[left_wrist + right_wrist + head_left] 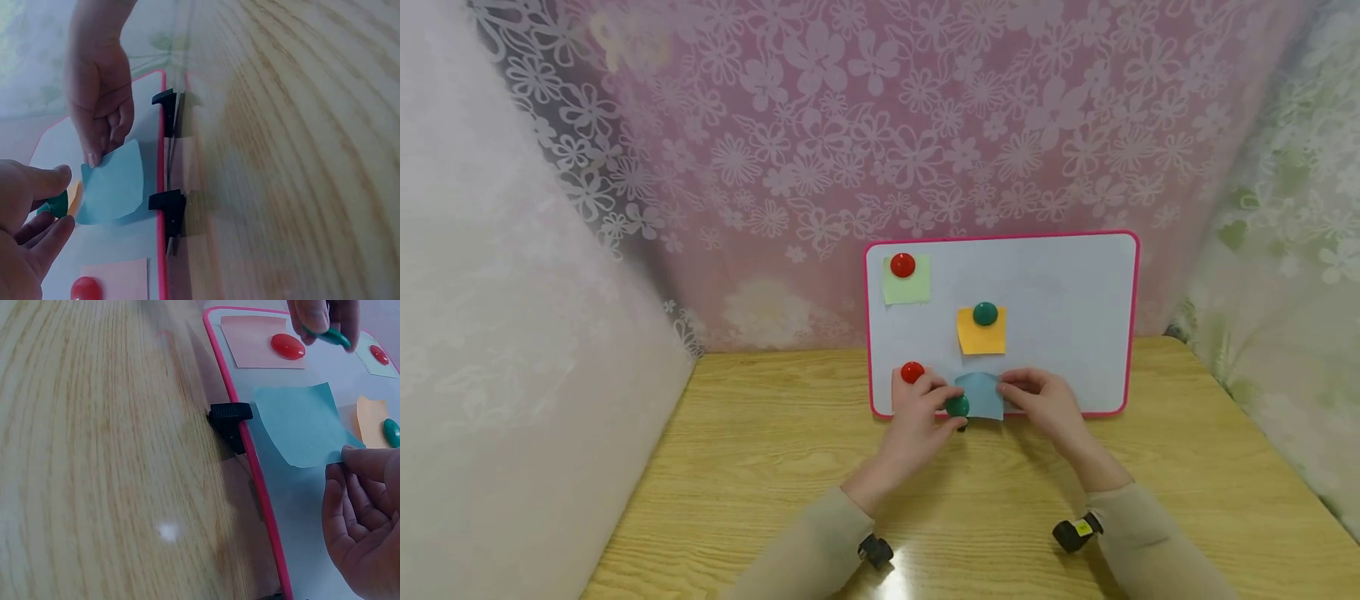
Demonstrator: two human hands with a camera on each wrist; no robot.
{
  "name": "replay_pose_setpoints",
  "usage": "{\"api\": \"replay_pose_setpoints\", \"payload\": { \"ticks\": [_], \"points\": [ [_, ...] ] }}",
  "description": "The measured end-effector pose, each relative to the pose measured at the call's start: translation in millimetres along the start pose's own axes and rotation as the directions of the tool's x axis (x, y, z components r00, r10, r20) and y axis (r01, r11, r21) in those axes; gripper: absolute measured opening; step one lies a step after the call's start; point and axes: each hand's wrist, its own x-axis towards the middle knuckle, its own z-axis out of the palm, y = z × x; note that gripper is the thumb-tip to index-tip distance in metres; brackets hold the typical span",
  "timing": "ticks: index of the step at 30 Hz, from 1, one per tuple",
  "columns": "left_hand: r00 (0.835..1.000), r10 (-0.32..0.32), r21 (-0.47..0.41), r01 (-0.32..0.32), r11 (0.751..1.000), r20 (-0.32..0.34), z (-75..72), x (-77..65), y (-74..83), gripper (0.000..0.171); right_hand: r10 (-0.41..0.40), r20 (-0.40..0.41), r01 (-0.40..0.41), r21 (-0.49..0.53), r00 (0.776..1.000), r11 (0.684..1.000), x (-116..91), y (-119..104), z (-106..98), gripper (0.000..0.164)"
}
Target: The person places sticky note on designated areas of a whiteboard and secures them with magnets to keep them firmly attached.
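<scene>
My left hand (917, 425) pinches a round green magnet (957, 406) between thumb and fingers, just left of a blue sticky note (983, 396). With thumb and fingertips my right hand (1047, 406) pinches the note's upper right corner. The blue note lies over the lower middle of a pink-framed whiteboard (1067, 308), and its lower edge curls in the right wrist view. Above it, a green magnet (985, 313) sits on an orange sticky note (982, 340). A red magnet (288, 346) on a pink sticky note (250, 342) is partly behind my left hand in the head view.
At the board's upper left, another red magnet (902, 265) is on a light green note (917, 290). Black clip feet (167, 203) support the board's lower edge on the wooden table (760, 467). Behind stands a flowered pink curtain (850, 150).
</scene>
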Motion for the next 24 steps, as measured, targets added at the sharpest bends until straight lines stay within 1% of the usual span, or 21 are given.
{"api": "replay_pose_setpoints", "payload": {
  "ticks": [4, 6, 8, 11, 14, 19, 24],
  "points": [
    [0.999, 0.036, 0.133, -0.038, 0.99, 0.022, 8.2, 7.9, 2.8, 0.04, -0.017, -0.01, 0.017, 0.013, 1.0, 1.0, 1, -2, 0, 0.04],
    [0.998, 0.055, 0.218, -0.059, 0.974, 0.024, 13.3, 12.1, 2.7, 0.04, -0.021, -0.014, 0.021, 0.02, 1.0, 1.0, 1, -3, 1, 0.039],
    [0.997, 0.079, 0.283, -0.081, 0.956, 0.019, 19.2, 16.9, 1.6, 0.038, -0.024, -0.018, 0.024, 0.019, 1.0, 1.0, 1, -1, 1, 0.039],
    [0.994, 0.106, 0.355, -0.098, 0.93, -0.006, 27.2, 23.5, 0.9, 0.034, -0.026, -0.029, 0.026, 0.014, 0.999, 1.0, 2, -1, 3, 0.038],
    [0.992, 0.125, 0.384, -0.102, 0.918, -0.034, 33.0, 29.2, 2.4, 0.03, -0.028, -0.036, 0.029, 0.011, 0.999, 1.0, 3, 0, 4, 0.037],
    [0.993, 0.102, 0.396, -0.072, 0.915, -0.054, 40.0, 35.5, 3.6, 0.029, -0.048, -0.044, 0.049, 0.025, 0.998, 0.998, 3, 1, 6, 0.037],
    [0.994, 0.082, 0.406, -0.047, 0.913, -0.07, 45.7, 38.3, 2.9, 0.027, -0.062, -0.056, 0.063, 0.017, 0.996, 0.998, 3, 1, 6, 0.037]
  ]
}}
